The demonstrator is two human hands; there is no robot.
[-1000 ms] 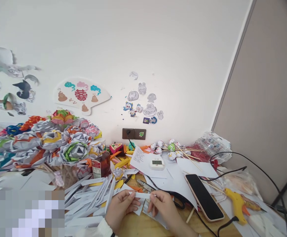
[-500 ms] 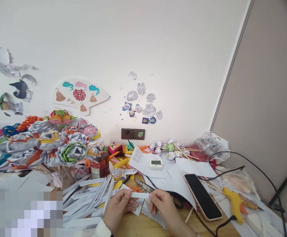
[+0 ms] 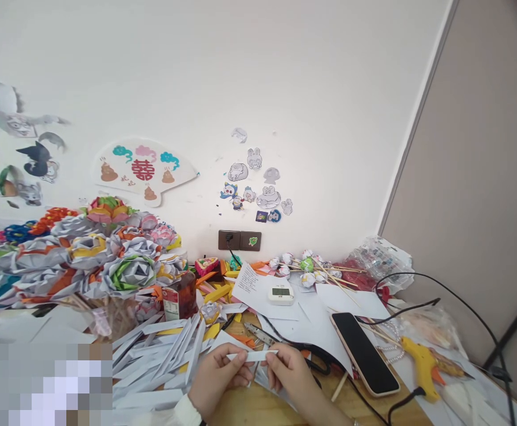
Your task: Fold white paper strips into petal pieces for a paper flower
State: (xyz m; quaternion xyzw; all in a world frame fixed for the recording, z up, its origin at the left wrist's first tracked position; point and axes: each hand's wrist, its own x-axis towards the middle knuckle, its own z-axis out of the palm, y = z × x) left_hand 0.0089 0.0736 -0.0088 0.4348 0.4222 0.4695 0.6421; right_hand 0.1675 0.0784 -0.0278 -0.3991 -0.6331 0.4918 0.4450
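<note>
Both my hands pinch one narrow white paper strip [image 3: 254, 355] low in the middle of the view, just above the wooden table [image 3: 249, 408]. My left hand [image 3: 216, 378] grips its left end and my right hand [image 3: 291, 373] its right end, fingers closed. Under and behind my hands lie white paper scraps and black-handled scissors [image 3: 285, 345]. To the left is a heap of folded white paper strips [image 3: 169, 352].
A black phone [image 3: 365, 354] lies right of my hands, with a yellow glue gun [image 3: 427, 361] and black cables beyond it. Folded paper flowers [image 3: 107, 260] pile up at the left. A small white device [image 3: 280, 294], paper buds on sticks [image 3: 311, 269] and a wall socket [image 3: 239, 240] are behind.
The strip has dropped slightly and my fingers have shifted along it. The view has barely moved.
</note>
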